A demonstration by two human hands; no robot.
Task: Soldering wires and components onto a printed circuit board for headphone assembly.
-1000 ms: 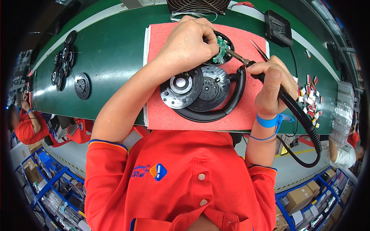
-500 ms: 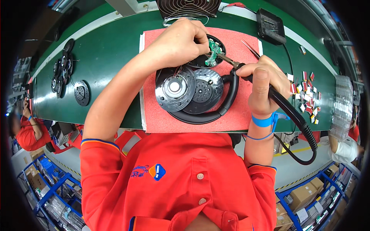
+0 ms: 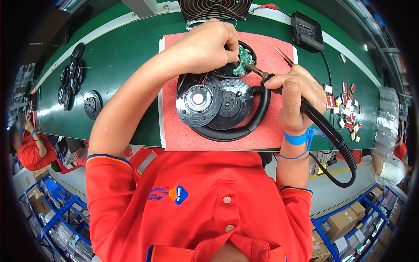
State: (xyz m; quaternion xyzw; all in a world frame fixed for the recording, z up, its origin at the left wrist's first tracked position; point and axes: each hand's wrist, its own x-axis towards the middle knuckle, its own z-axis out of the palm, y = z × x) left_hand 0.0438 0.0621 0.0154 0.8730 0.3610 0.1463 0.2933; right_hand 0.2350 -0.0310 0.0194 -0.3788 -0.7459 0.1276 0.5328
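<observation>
My right hand (image 3: 301,94) grips a black soldering iron (image 3: 325,120), its metal tip touching or very close to a green circuit board (image 3: 245,59). Tweezers (image 3: 283,54) jut from behind the same hand, points facing away. The board sits in a round black ear cup (image 3: 252,46) of a headphone. At the board's left edge, my left hand (image 3: 214,46) is closed in a pinch; what it holds is hidden. Nearer me lie a round plate with a silver speaker driver (image 3: 199,98), a second plate with holes (image 3: 230,104) and the curved black headband (image 3: 257,118). Thin wires rise from the driver plate.
Everything rests on a pink foam mat (image 3: 183,137) on a green table (image 3: 139,43). A fan (image 3: 214,9) and a black tray (image 3: 307,31) stand at the back. Several speaker plates (image 3: 70,81) lie left, small battery-like packs (image 3: 347,107) right, beside stacked clear plastic trays (image 3: 386,122).
The iron and my right hand have shifted slightly left. My left hand stays pinched at the board, its arm a little further left.
</observation>
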